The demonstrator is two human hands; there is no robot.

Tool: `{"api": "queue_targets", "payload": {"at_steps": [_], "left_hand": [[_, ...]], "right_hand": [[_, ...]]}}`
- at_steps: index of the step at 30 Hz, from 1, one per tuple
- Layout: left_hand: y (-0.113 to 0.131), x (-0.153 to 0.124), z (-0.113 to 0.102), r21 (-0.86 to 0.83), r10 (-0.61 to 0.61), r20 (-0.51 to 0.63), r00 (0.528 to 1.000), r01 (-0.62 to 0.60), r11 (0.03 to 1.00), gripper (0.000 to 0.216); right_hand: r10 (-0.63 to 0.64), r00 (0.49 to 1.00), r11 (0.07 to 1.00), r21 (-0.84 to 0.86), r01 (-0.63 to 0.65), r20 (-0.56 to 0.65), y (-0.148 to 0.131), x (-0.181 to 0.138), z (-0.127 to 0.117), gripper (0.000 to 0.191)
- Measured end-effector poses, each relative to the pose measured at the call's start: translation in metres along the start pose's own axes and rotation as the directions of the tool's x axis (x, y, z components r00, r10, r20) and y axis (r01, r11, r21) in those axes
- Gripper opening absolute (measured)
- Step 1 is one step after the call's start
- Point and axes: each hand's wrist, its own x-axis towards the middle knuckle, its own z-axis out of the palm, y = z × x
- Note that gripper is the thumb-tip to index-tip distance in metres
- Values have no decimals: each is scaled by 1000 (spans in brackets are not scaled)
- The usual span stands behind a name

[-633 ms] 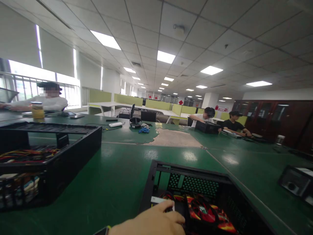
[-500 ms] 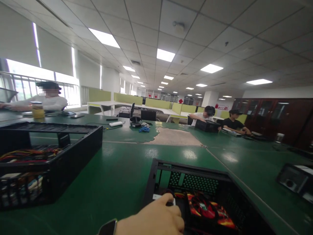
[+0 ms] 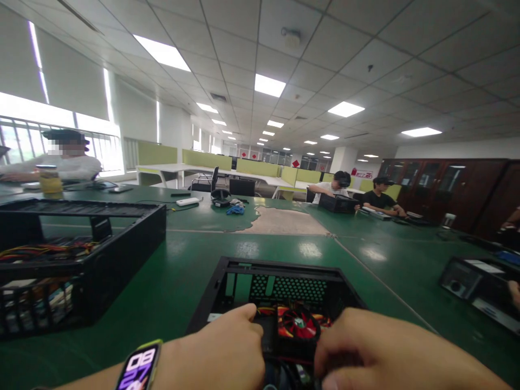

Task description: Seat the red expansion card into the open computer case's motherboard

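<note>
In the head view an open black computer case [image 3: 280, 265] lies on the table right in front of me, with a mesh panel at its far side. Inside it sits a graphics card [image 3: 298, 323] with a red fan and flame colours. My left hand [image 3: 227, 344], a smartwatch [image 3: 140, 365] on its wrist, is closed over the left part of the case; whatever its fingers hold is hidden. Over the right part, beside the card, my right hand [image 3: 374, 346] reaches in with curled fingers. Their tips are hidden low in the case.
Another open case [image 3: 125, 265] with coloured cables stands at left. At right lies a black device [image 3: 475, 290], with a person's hand [image 3: 515, 292] beside it. Farther back are a jar [image 3: 49, 181], a white power strip [image 3: 187, 201], a blue cloth [image 3: 235, 209] and several seated people.
My right hand has come into view over the case. The case and my left hand appear farther left, and the view has turned slightly right.
</note>
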Motion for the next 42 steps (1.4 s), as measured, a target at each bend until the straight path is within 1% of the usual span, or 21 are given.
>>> {"api": "queue_targets", "payload": {"at_steps": [1,3,5,7,10,11,13,15,16,18,20,23,25,27,29,30,33,35,38,41,42], "left_hand": [[-2,2,-5,-11,-38,39,999,38,999,33],[-6,16,-15,-9,-108,104,989,109,994,42],[-11,40,-19,63,-159,172,972,151,987,36],[-14,70,-13,128,-213,251,944,186,974,26],[-14,109,12,216,-334,351,875,272,938,22],[-13,119,21,245,-365,345,865,292,924,22],[-10,131,37,263,-367,305,879,293,919,22],[-9,135,45,234,-353,288,890,292,927,23],[-8,135,46,211,-356,296,886,302,929,22],[-9,132,43,176,-366,325,872,325,929,22],[-12,128,36,158,-357,360,862,321,934,22],[-17,122,26,144,-323,447,834,290,946,22],[-22,119,24,122,-293,533,794,270,955,28],[-27,117,29,24,-209,652,729,256,966,28],[-32,116,40,-110,-100,737,669,264,958,22],[-33,116,47,-163,-58,749,660,268,950,18],[-33,117,67,-250,18,699,715,221,943,12],[-32,119,74,-274,80,697,713,161,948,11],[-31,120,75,-259,132,701,701,77,963,9],[-30,120,69,-254,137,627,767,36,967,10],[-29,120,66,-257,138,617,775,32,966,10]], "right_hand": [[12,1000,1000,2,-12,25,13,11,-2,30],[80,979,997,-7,-80,190,36,41,2,26],[192,879,981,-64,-182,437,53,77,16,21],[288,765,958,-168,-234,576,64,111,33,18],[365,652,929,-207,-308,665,75,144,56,17],[370,626,923,-192,-334,687,78,147,61,16],[381,590,912,-185,-365,712,78,144,66,16],[408,606,908,-234,-347,683,70,132,64,23],[417,640,908,-272,-318,645,64,126,61,27],[399,757,903,-365,-226,517,49,116,52,34],[315,867,881,-459,-114,387,36,109,44,33],[153,945,870,-494,10,289,26,104,38,25],[92,957,881,-470,51,277,24,103,37,32],[71,949,872,-481,90,306,25,104,40,38],[81,921,841,-521,142,382,26,107,46,38],[93,900,826,-537,169,425,27,109,50,37],[119,850,806,-551,219,513,29,117,60,33],[124,829,815,-532,228,545,29,120,64,31],[106,843,847,-491,201,528,29,119,64,36],[127,869,856,-496,148,478,28,114,58,43],[140,869,857,-497,134,474,27,112,55,44]]}}
